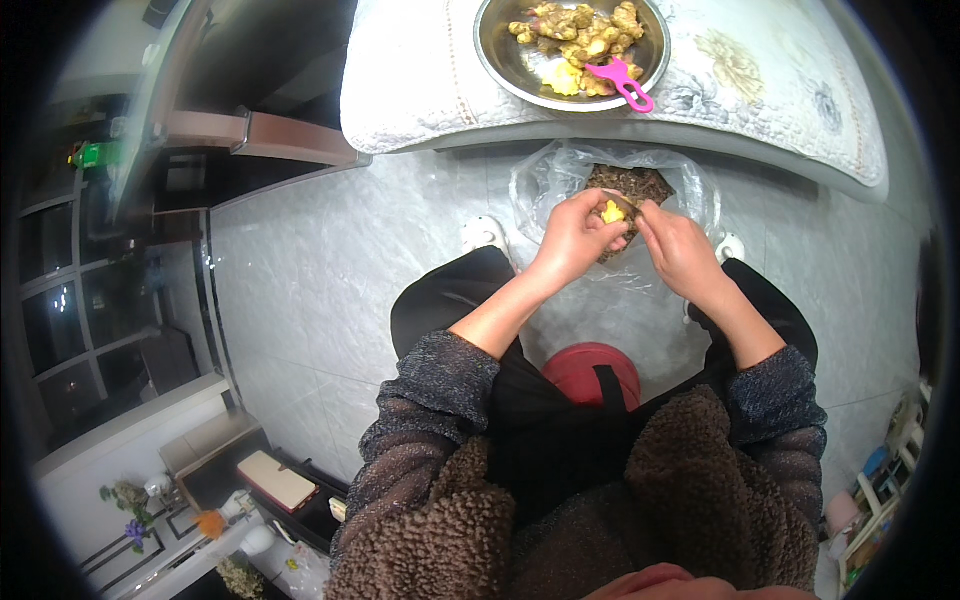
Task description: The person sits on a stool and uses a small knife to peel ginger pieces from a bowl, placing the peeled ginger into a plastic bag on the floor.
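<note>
In front of me, over a clear plastic bag (540, 185), my left hand (582, 232) grips a small piece of ginger (613, 212) with its bare yellow flesh showing. My right hand (682, 247) meets it from the other side, thumb and fingertips pinched together at the ginger's edge. A thin dark strip shows between the two hands; whether it is peel or a tool I cannot make out. Brown scraps (630, 183) fill part of the bag below. Beyond it, a steel bowl (487, 55) holds several knobs of ginger (590, 35), and a pink peeler (625, 84) lies across them.
The bowl stands on a table with a white floral quilted cover (760, 120). Between my legs is a red stool (590, 372) on the grey tiled floor (310, 270). At the lower left are a dark cabinet and flowers (130, 500); a rack (875, 520) stands lower right.
</note>
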Demonstrator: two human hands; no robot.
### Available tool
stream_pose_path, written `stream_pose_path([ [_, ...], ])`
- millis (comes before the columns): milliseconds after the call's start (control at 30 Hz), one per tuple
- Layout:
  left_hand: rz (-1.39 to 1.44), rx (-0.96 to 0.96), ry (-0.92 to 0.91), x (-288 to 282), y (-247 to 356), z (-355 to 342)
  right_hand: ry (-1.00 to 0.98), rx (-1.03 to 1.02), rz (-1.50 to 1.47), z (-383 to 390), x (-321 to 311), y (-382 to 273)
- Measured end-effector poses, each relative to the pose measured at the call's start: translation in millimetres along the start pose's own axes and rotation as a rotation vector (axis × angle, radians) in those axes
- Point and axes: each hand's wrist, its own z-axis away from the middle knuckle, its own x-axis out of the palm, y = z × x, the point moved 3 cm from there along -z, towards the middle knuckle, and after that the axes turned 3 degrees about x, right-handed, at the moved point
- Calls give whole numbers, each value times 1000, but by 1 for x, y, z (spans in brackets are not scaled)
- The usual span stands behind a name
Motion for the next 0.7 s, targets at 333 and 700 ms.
stream_pose_path([
  [333,350,-119,-61,0,7,-2,-3,193,82,-7,0,34],
  [700,510,-183,-118,-6,-4,-4,42,125,-172,-11,-3,24],
])
